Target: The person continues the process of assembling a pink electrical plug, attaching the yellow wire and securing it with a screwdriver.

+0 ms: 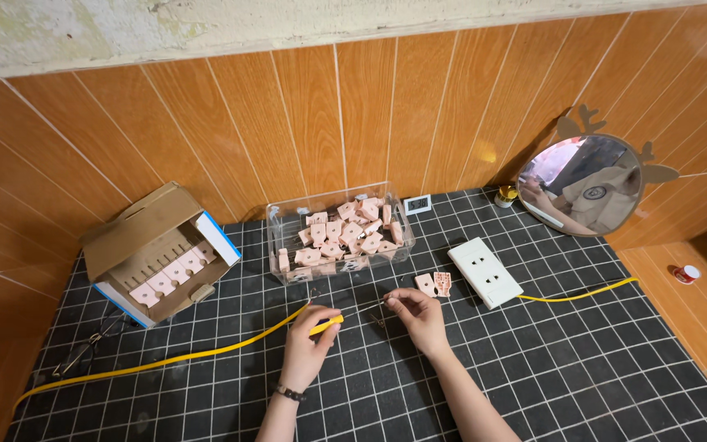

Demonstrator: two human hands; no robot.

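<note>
- Left hand (pixel 308 344), lower centre: grip closed on yellow cable (pixel 206 354) near its stripped end, steadying it.
- Right hand (pixel 419 315): grip pinched on thin bare wire (pixel 370 309) just beside it.
- Pink parts (pixel 434 284) and white socket (pixel 485 272) close right, within reach on desk (pixel 574 368).

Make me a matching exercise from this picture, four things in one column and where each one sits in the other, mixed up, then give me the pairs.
Things
1. cardboard box
2. clear plastic tub
3. white socket plate
4. round mirror

Places
A. leaning on the tiled wall at far right
B. at the left edge of the mat, open, pink parts in a row inside
C. just right of the right hand, beside two loose pink parts
D. middle back of the mat, heaped with pink parts

Pairs: 1-B, 2-D, 3-C, 4-A
</note>
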